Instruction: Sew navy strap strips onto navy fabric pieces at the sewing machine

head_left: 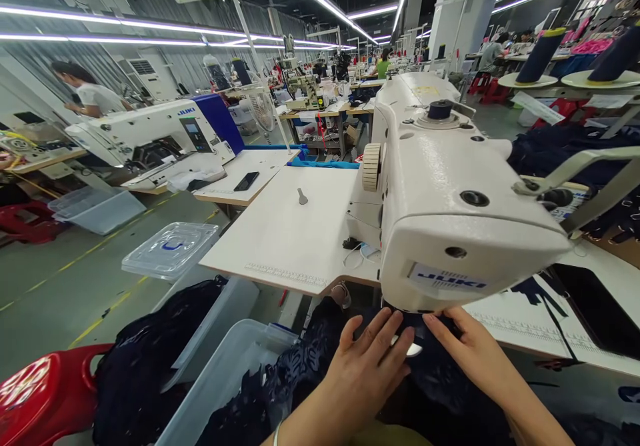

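Navy lace fabric (313, 349) hangs over the front of the white JUKI sewing machine (450, 233) and down toward my lap. My left hand (367, 359) lies on this fabric just left of the machine head, its fingers spread and its thumb apart. On the right side, my right hand (470, 343) touches the fabric under the head with thumb and fingers stretched out; some fingertips are hidden there. A small white curved piece (413, 349) shows between the hands. The machine head hides the needle area.
A white tabletop (280, 226) with a ruler edge extends left of the machine, carrying a small grey metal piece (303, 197). Clear bins (235, 346), dark cloth (155, 359) and a red stool (50, 393) stand at left. A black phone (597, 306) lies at right.
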### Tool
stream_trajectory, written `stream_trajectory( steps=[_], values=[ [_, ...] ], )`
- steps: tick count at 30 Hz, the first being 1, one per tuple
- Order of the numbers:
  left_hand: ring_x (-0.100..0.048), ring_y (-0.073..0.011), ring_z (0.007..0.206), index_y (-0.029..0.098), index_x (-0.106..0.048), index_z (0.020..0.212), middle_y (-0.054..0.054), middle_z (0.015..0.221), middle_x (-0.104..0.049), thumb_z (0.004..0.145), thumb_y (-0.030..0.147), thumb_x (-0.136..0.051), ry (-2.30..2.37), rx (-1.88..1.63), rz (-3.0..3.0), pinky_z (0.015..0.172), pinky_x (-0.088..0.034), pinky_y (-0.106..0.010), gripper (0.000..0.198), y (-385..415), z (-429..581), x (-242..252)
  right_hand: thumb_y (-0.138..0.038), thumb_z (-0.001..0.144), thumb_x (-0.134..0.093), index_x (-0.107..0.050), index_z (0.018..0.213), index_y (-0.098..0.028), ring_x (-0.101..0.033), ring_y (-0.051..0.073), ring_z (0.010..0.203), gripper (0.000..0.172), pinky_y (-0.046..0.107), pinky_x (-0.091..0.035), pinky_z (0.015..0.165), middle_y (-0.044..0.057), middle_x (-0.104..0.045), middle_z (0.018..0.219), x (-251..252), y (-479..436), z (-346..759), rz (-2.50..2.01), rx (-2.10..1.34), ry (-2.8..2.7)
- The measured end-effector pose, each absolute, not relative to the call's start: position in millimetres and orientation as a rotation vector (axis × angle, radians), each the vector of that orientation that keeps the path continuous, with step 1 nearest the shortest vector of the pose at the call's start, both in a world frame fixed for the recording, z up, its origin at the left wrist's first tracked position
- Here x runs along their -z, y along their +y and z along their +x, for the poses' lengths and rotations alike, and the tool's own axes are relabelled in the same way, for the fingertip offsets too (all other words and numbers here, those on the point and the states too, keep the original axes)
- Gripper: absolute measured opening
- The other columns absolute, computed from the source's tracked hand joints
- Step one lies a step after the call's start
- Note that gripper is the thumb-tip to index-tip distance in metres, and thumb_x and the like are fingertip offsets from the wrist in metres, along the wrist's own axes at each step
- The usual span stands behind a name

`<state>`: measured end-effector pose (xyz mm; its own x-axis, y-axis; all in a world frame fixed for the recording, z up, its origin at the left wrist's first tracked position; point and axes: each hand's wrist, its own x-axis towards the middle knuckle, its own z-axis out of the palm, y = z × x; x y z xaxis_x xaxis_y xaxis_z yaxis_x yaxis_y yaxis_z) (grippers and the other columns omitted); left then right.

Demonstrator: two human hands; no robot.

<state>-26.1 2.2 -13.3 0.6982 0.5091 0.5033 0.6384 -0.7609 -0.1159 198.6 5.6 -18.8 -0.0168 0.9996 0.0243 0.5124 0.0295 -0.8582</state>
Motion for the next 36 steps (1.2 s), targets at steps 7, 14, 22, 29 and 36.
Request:
stream_trajectory(
  steps=[7,14,22,29,36],
  values=[
    [-0.031,-0.0243,0.142,0.027,-0.052,0.137,-0.005,0.149,-0.044,0.097,0.036,-0.056,-0.968,0.646,-2.577,0.116,-0.008,-0.042,0.041,-0.8,-23.4,20.0,-0.045,0.097,-0.043,-0.066,0.084,-0.025,-0.061,0.023,0.1,0.034,0.032,-0.049,0.085,0.006,-0.067,0.098,15.0,8.5,198.9,-1.489,-0.84,-1.803],
    [-0.033,-0.0234,0.141,0.025,-0.052,0.137,-0.007,0.147,-0.047,0.097,0.037,-0.055,-0.984,0.649,-2.581,0.116,-0.008,-0.042,0.041,1.9,-23.6,18.0,-0.047,0.097,-0.041,-0.068,0.084,-0.025,-0.064,0.025,0.087,0.038,0.035,-0.049,0.075,0.006,-0.07,0.088,18.2,12.1,200.6,-1.578,-0.812,-1.809],
    [-0.035,-0.0225,0.139,0.026,-0.052,0.136,-0.005,0.146,-0.047,0.097,0.036,-0.055,-1.021,0.687,-2.595,0.116,-0.006,-0.042,0.04,1.8,-21.6,19.3,-0.046,0.097,-0.041,-0.069,0.083,-0.024,-0.063,0.025,0.084,0.038,0.035,-0.049,0.075,0.006,-0.07,0.085,25.4,11.0,201.7,-1.586,-0.711,-1.847],
    [-0.037,-0.023,0.138,0.026,-0.052,0.136,-0.006,0.145,-0.048,0.098,0.038,-0.054,-1.017,0.658,-2.594,0.115,-0.009,-0.041,0.041,2.2,-21.7,18.6,-0.046,0.098,-0.04,-0.071,0.082,-0.023,-0.063,0.025,0.077,0.041,0.036,-0.051,0.074,0.007,-0.068,0.075,24.5,11.3,198.7,-1.604,-0.604,-1.855],
    [-0.036,-0.023,0.138,0.026,-0.052,0.137,-0.005,0.146,-0.047,0.098,0.038,-0.053,-1.029,0.664,-2.607,0.114,-0.01,-0.04,0.04,1.7,-21.5,19.2,-0.044,0.097,-0.043,-0.07,0.078,-0.024,-0.066,0.026,0.079,0.038,0.036,-0.053,0.074,0.007,-0.071,0.078,25.4,9.2,198.4,-1.587,-0.577,-1.844]
  ],
)
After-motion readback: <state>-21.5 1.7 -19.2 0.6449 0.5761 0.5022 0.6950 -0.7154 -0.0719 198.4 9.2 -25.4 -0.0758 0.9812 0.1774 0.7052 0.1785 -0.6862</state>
